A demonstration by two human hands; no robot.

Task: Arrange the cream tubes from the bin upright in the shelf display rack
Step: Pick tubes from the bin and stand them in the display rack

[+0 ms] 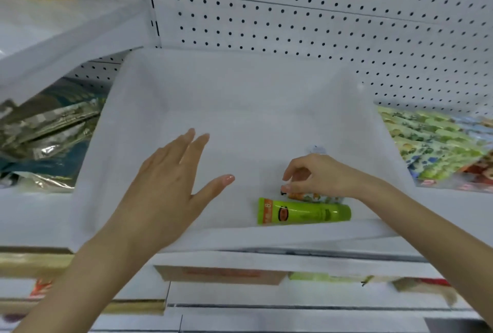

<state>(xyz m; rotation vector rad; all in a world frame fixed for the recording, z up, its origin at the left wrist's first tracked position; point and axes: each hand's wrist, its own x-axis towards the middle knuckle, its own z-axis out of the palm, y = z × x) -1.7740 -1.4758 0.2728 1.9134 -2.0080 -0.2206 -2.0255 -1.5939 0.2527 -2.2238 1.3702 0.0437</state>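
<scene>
1. As judged from the grip, mid pick-up: thumb and forefinger of the right hand (320, 175) curled and pinched together on the left end of a pale tube (314, 196), low on the floor of the bin (266, 87), toward its near right corner.
2. Lying flat there, not upright, with a green tube (304, 211) just beside it on the side of the bin's front rim. Also flat, cap toward the bin's right wall, crimped end toward the bin's middle. Cannot tell whether touching or barely apart.
3. Over the bin's left half, the left hand (165, 185) held with fingers straight and spread, gripping nothing and, as far as can be told, touching nothing.
4. No further tubes to be seen inside the bin, so probably late in the emptying, with these two left to place. A judgement only.
5. No display rack to be made out in view. Behind the bin only pegboard (320, 12), to the bin's left silvery packets (48, 124), to its right patterned packets (437, 140).
6. Next, most likely: lift the pale tube clear of the bin's floor without dragging the green one along, turn it to vertical, carry it over the rim.
7. Calls for a fuller hold than a fingertip pinch at one end, or risks swinging and slipping.
8. Leaves the open left hand well placed to take the green tube.
</scene>
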